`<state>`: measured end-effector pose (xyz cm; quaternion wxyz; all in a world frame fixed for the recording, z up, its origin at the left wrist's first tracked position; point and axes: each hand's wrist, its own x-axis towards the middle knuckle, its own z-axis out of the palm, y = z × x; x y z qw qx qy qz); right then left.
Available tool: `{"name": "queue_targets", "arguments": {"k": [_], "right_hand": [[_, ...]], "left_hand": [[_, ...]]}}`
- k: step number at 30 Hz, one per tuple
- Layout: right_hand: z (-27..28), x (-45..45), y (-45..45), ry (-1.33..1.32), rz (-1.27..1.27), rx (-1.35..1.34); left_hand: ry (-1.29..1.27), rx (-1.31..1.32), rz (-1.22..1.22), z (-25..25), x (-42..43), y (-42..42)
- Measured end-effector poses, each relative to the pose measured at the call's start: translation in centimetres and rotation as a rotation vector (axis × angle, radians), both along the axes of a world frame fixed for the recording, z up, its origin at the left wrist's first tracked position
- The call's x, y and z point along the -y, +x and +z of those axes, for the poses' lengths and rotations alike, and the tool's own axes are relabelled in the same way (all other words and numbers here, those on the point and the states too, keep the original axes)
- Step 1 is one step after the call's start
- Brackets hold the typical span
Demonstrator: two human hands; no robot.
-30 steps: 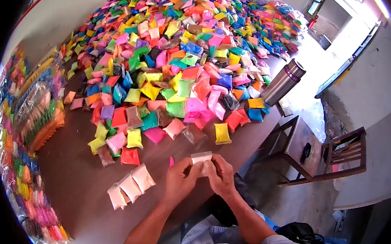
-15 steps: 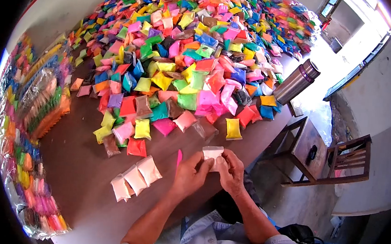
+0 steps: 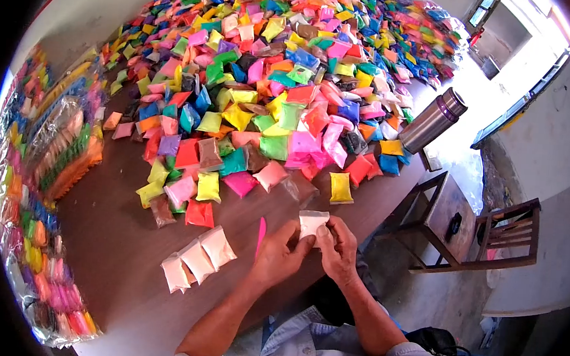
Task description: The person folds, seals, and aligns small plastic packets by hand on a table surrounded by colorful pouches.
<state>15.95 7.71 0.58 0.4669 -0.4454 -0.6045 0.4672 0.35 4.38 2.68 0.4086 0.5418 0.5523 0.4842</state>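
Hardly anything has moved since half a second ago: our packet (image 3: 311, 223) has shifted a touch to the right between our fingers, while the things on the table (image 3: 122, 285) have stayed put. Nearest us, our left hand (image 3: 279, 253) and right hand (image 3: 340, 252) are drawn close together, thumbs pressed to the packet's near face, pinching it from both sides just above the table's near edge. It stands up from the thumbs, its flat top edge running across our view. Our thumbs cover its lower part and the fingers behind it are hidden, so we cannot tell which way its long axis runs.

Well to the left of our hands lies a row (image 3: 196, 261) of three pale packets, slanting away to the right; our left hand is the nearer to it. Something tan peeks from beneath, mostly covered. Between row and hand is a pink strip (image 3: 261, 234), partly hidden at the wrist. Beyond spreads the heap (image 3: 290, 117), cut off at the top, with a flask (image 3: 432, 122) to its right.
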Motion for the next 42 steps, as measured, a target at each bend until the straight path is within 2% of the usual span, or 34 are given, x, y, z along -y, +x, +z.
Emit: {"name": "queue_targets", "arguments": {"k": [4,6,10,12,15,18,20,23,26,33,42], "right_hand": [[0.6,0.1,-0.1,0.0,0.016,-0.003],[0.7,0.2,-0.1,-0.1,0.007,-0.068],[0.0,0.1,-0.1,-0.044,-0.028,-0.068],[0.2,0.2,-0.2,-0.119,-0.011,-0.178],[0.4,0.2,0.1,-0.079,0.009,-0.057],[-0.1,0.2,-0.4,-0.074,-0.032,-0.152],[0.3,0.1,-0.3,-0.061,-0.035,-0.099],[0.0,0.1,-0.1,-0.04,-0.058,-0.069],[0.5,0.1,0.0,-0.019,-0.054,-0.051],[0.3,-0.1,0.2,0.065,-0.022,0.057],[-0.1,0.0,0.1,0.006,-0.066,-0.031]], "left_hand": [[0.051,0.095,0.029,-1.4,-0.2,0.4],[0.009,0.081,0.019,-0.7,-0.1,0.4],[-0.008,0.072,0.004,0.2,-0.1,0.4],[0.007,0.046,0.007,0.0,-0.1,0.3],[0.035,0.039,0.008,-1.1,-0.2,0.3],[0.053,0.023,0.011,-1.2,-0.2,0.2],[0.05,-0.015,0.025,-1.5,-0.1,0.2],[0.012,0.104,0.006,-1.9,-0.1,0.5],[0.055,0.127,0.032,0.7,0.0,0.6],[0.09,0.196,0.057,-1.2,-0.3,0.6],[0.088,0.07,0.016,-1.8,-0.2,0.1]]}}
